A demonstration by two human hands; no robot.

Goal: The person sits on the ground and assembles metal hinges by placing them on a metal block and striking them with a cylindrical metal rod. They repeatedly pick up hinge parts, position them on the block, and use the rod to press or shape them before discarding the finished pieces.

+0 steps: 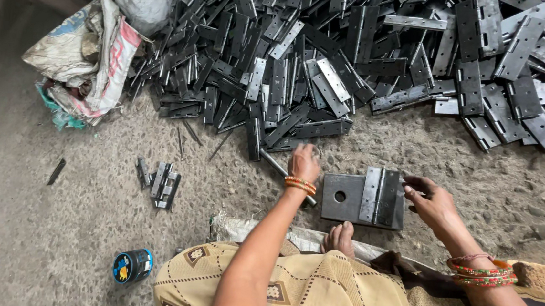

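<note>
On the gritty floor, just in front of the person's knees, lies a square dark steel block [347, 198] with a round hole in its left half; everything below is placed against it. Across the block's right half rests a hinge [380, 196], folded, its long axis running away from the person toward the pile, knuckle line near upright in the view, leaves to either side. The right hand [429, 199] sits just right of the block, fingertips touching the hinge's right edge and curled lightly on it, not clenched. The left hand [304, 164] is just left of and slightly beyond the block, fingers bent down at the near edge of the hinge pile [358, 56]; whether it grips a piece there cannot be told. A thin metal rod [284, 173] lies slantwise under that wrist, its lower end close to the block's left edge. A bare foot [339, 238] rests just nearer than the block, toes almost at its edge. Far left of the block a few loose hinges [161, 183] lie together, a small round tin [132, 265] lies left and nearer, and crumpled sacks [89, 54] lie left of the pile.
</note>
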